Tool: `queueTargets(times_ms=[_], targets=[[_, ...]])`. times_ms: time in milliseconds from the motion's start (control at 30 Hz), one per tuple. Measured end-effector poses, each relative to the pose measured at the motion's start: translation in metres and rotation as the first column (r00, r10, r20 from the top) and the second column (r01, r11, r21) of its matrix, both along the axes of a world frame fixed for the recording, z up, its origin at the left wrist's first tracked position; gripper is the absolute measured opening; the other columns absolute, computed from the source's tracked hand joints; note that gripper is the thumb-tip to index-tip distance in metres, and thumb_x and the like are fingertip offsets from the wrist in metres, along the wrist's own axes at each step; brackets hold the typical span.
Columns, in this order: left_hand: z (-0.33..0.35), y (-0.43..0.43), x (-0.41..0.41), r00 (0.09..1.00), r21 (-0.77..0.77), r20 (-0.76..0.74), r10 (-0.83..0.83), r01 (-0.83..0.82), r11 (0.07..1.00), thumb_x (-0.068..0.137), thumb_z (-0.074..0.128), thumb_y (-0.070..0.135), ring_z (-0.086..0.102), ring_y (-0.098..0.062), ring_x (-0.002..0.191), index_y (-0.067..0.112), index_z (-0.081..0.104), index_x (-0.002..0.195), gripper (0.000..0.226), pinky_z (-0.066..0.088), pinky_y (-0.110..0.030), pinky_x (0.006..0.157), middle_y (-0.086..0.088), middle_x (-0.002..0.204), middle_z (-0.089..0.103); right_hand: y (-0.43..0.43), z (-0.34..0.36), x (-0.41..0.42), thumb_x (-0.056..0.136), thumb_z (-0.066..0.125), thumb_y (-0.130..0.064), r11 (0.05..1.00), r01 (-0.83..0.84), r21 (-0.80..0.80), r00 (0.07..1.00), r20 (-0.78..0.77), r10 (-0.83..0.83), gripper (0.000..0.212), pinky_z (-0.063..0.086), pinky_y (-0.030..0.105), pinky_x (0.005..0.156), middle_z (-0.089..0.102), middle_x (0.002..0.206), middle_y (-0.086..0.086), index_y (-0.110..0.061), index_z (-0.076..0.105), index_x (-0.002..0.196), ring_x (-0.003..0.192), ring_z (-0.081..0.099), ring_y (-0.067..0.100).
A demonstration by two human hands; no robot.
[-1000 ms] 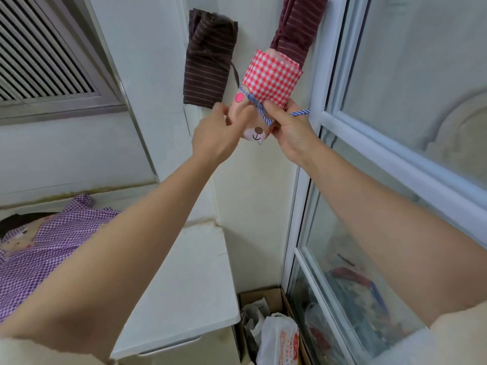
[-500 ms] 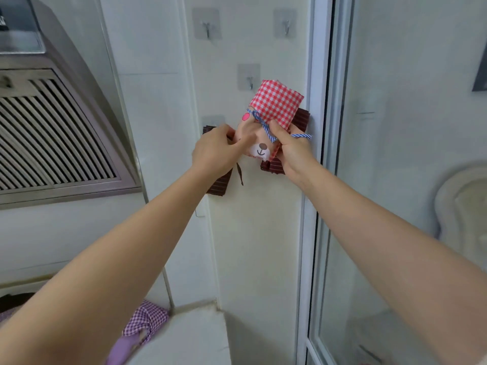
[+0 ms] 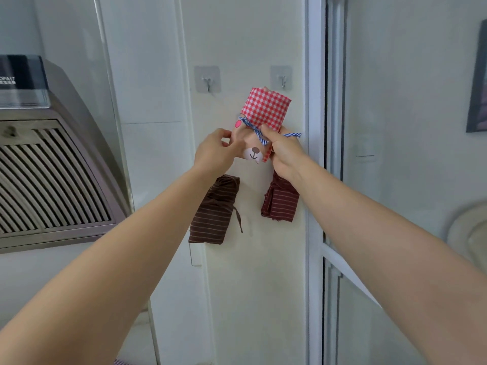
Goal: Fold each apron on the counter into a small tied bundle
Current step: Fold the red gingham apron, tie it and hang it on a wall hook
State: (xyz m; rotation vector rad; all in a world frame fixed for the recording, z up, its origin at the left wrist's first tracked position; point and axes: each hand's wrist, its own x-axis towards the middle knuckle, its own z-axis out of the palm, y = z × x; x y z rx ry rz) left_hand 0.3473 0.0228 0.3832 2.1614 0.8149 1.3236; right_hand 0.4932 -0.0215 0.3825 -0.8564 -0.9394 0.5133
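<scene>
Both hands hold the red checked apron bundle (image 3: 266, 111) up in front of the white wall (image 3: 237, 35), near the wall's right edge and just under the two little hooks (image 3: 282, 80). The left hand (image 3: 214, 151) pinches the pink bear-face side of the bundle with its fingertips, and the right hand (image 3: 283, 150) is curled round the other side with its thumb on the blue and white string (image 3: 253, 129). Two brown striped bundles (image 3: 213, 212) hang on the wall lower down, below the hands.
</scene>
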Motion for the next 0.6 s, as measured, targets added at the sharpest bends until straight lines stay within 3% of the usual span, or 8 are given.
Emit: queueTargets(times_ms=[67,233,333,467,600], targets=[[0.004,0.009,0.004,1.000,0.011,0.002,0.002,-0.002,1.000,0.094,0.057,0.040,0.063,-0.019,0.093,0.020,0.052,0.133,0.044,0.049,-0.030,0.070,-0.003,0.114,0.066,0.008,0.004,0.005,0.096,0.061,-0.020,1.000,0.010,-0.004,1.000,0.003,-0.010,0.024,0.054,0.033,0.086,0.068,0.108,0.002,-0.014,0.059,0.119,0.107,0.064,0.021],[0.013,0.030,0.019,0.999,0.021,0.039,-0.005,0.004,1.000,0.094,0.056,0.044,0.065,-0.020,0.097,0.019,0.052,0.132,0.046,0.053,-0.034,0.082,-0.004,0.110,0.067,0.028,0.013,0.015,0.097,0.058,-0.020,0.999,0.034,-0.003,0.996,0.086,-0.033,0.026,0.054,0.032,0.085,0.067,0.109,0.001,-0.015,0.057,0.123,0.106,0.064,0.020],[0.016,0.036,0.027,0.996,0.064,0.090,0.006,-0.012,0.998,0.094,0.056,0.046,0.066,-0.019,0.090,0.020,0.052,0.130,0.045,0.054,-0.033,0.076,-0.004,0.101,0.067,0.037,0.017,0.019,0.098,0.057,-0.020,0.999,0.042,0.002,0.991,0.126,-0.041,0.020,0.053,0.040,0.094,0.068,0.115,0.006,-0.016,0.058,0.118,0.108,0.065,0.024],[0.021,0.044,0.037,0.990,0.159,0.135,0.032,-0.053,0.986,0.092,0.055,0.051,0.065,-0.019,0.085,0.027,0.051,0.128,0.044,0.055,-0.036,0.072,-0.005,0.098,0.064,0.044,0.019,0.024,0.096,0.059,-0.021,0.998,0.067,-0.014,0.985,0.158,-0.064,0.018,0.054,0.044,0.095,0.069,0.113,0.009,-0.016,0.061,0.112,0.104,0.067,0.026],[0.018,0.049,0.041,0.988,0.207,0.144,0.062,-0.091,0.974,0.092,0.054,0.051,0.062,-0.018,0.085,0.030,0.053,0.122,0.036,0.049,-0.029,0.064,-0.006,0.102,0.060,0.045,0.018,0.022,0.090,0.062,-0.024,0.994,0.100,-0.053,0.982,0.165,-0.090,0.034,0.056,0.043,0.090,0.069,0.108,0.009,-0.011,0.057,0.121,0.098,0.068,0.026]])
